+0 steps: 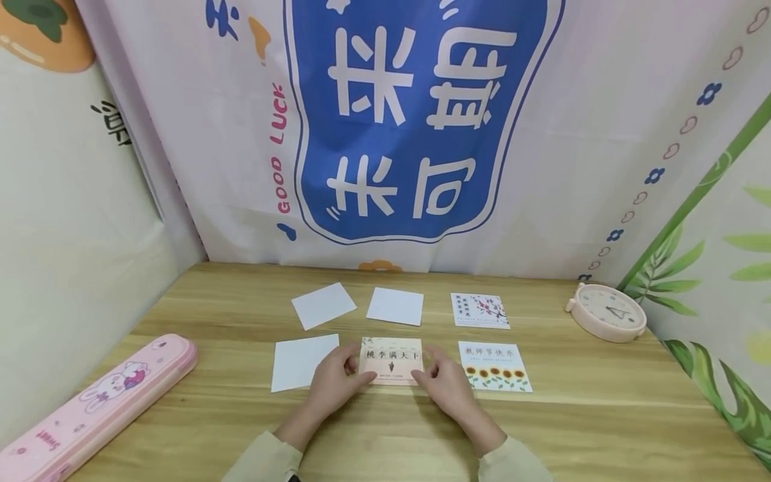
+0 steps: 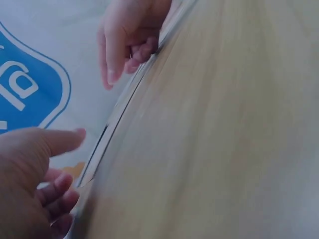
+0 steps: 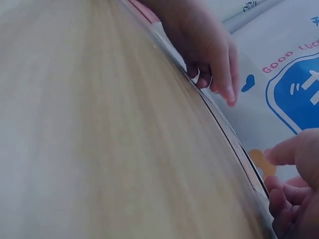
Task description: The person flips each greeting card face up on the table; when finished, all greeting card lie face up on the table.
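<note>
Left hand (image 1: 337, 376) at nine o'clock of printed card (image 1: 391, 360), right hand (image 1: 447, 385) at three; each thumb apart from fingers. Nudge edges evenly, keep card flat.

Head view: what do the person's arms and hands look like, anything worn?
The left sleeve and right sleeve are pale cream, ending short of the hands. The left hand and right hand are bare. A dark patch at the left sleeve's edge is too small to identify.
</note>
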`<state>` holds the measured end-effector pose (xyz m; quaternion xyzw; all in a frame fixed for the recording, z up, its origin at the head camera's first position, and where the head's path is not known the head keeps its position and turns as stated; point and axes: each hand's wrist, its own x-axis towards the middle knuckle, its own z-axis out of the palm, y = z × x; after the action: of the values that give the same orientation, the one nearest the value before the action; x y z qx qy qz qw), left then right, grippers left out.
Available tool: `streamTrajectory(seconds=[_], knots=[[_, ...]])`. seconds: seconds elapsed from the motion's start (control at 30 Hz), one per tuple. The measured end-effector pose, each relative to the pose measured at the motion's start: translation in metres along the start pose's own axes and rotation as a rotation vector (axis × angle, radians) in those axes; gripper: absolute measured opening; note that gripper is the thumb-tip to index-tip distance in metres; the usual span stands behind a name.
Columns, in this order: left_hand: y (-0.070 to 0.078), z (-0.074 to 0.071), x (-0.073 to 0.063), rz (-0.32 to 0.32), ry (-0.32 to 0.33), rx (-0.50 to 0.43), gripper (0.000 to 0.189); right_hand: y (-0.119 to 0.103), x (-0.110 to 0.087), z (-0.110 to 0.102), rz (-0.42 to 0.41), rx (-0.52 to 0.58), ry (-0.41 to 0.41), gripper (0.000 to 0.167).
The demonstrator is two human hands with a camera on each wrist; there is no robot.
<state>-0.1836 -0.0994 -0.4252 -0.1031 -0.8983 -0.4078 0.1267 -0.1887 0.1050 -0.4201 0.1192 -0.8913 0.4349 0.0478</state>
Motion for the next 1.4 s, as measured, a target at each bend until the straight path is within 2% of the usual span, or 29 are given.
streamTrajectory(seconds=[0.1,0.17,0.4,0.63,0.77,0.87,1.0,1.07,1.23,1.33,1.4], knots=[[0.001,-0.010,0.002,-0.006,0.002,-0.089,0.051,-0.010,0.006,0.003,-0.023,0.028,0.015,0.055],[0.001,-0.021,0.002,-0.027,0.015,-0.109,0.050,-0.019,0.011,0.006,-0.041,0.054,0.013,0.056],[-0.018,-0.068,0.001,-0.080,0.126,-0.024,0.050,-0.056,0.024,0.027,-0.082,0.130,-0.061,0.055],[-0.044,-0.094,-0.003,-0.133,0.137,0.036,0.055,-0.074,0.031,0.051,-0.065,0.190,-0.114,0.059],[-0.057,-0.102,-0.004,-0.163,0.125,0.054,0.061,-0.077,0.031,0.064,-0.044,0.199,-0.141,0.065],[-0.065,-0.106,-0.006,-0.194,0.086,0.057,0.067,-0.080,0.030,0.072,-0.047,0.165,-0.148,0.065],[-0.076,-0.111,-0.011,-0.244,0.020,0.075,0.072,-0.083,0.027,0.084,-0.057,0.102,-0.184,0.037],[-0.080,-0.112,-0.014,-0.264,-0.001,0.106,0.071,-0.085,0.024,0.089,-0.048,0.078,-0.209,0.028],[-0.084,-0.108,-0.014,-0.252,0.001,0.209,0.064,-0.088,0.020,0.097,-0.027,0.023,-0.250,0.029],[-0.083,-0.106,-0.014,-0.240,0.012,0.253,0.049,-0.090,0.018,0.098,-0.055,-0.014,-0.261,0.033],[-0.082,-0.105,-0.015,-0.246,0.014,0.275,0.048,-0.090,0.016,0.100,-0.068,-0.020,-0.264,0.034]])
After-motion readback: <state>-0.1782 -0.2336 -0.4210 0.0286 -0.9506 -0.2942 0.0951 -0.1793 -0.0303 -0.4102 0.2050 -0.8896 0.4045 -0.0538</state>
